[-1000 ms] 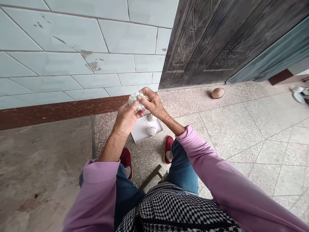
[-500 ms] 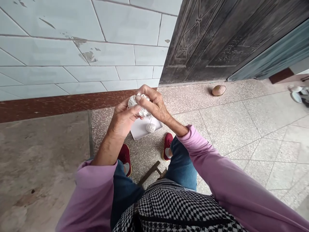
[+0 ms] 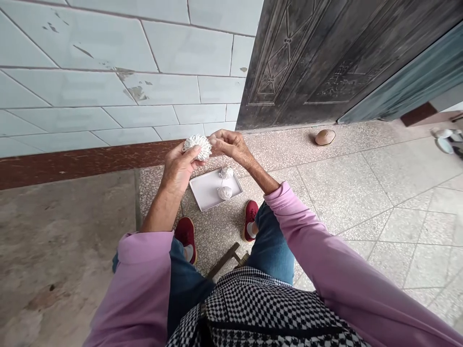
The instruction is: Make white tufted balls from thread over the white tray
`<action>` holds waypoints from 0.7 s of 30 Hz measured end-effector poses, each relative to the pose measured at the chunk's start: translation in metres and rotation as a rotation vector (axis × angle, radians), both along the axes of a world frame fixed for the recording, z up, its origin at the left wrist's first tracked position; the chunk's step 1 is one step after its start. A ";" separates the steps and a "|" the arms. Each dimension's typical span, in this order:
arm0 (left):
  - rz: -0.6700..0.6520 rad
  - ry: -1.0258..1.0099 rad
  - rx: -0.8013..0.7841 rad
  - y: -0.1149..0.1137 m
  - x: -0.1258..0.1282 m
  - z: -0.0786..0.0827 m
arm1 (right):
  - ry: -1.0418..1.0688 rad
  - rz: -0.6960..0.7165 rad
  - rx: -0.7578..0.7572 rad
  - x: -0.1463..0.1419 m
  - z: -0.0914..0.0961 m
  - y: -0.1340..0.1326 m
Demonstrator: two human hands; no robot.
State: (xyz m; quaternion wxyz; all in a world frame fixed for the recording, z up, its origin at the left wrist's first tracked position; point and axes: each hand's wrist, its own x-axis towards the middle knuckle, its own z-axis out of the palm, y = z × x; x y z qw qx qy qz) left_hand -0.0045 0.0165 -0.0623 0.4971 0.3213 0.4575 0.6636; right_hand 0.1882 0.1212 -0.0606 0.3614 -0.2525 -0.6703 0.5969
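Note:
My left hand (image 3: 178,166) is closed around the edge of a round white piece of looped yarn (image 3: 198,146), thumb on top. Just to its right, my right hand (image 3: 231,145) is pinched closed at the fingertips, apart from the looped piece. A thin white yarn strand hangs from the right fingers toward the tray below; what else the pinch may hold is too small to see. Two balls of white yarn, a rear ball (image 3: 226,172) and a front ball (image 3: 224,193), lie in a shallow white tray (image 3: 202,193) on the floor under my hands.
A tiled wall (image 3: 170,89) and a dark carved door (image 3: 304,62) stand in front. A brown rounded object (image 3: 325,137) lies by the door. Between my red shoes (image 3: 250,220) is part of a wooden stool (image 3: 224,260). Footwear (image 3: 445,142) sits far right.
My hands have moved apart: the right one has let go of the looped piece and pinches beside it. The left keeps hold and has shifted slightly left. Both yarn balls now show.

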 end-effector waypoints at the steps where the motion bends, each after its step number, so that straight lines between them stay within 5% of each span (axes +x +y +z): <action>1: 0.010 0.007 -0.008 -0.001 0.000 -0.001 | 0.008 0.011 0.015 0.002 -0.002 0.004; 13: 0.026 -0.008 -0.050 0.004 0.000 -0.003 | -0.066 -0.171 0.292 0.007 -0.006 0.018; 21: -0.114 -0.046 -0.074 0.000 0.005 0.006 | -0.042 -0.124 0.062 -0.006 -0.005 0.008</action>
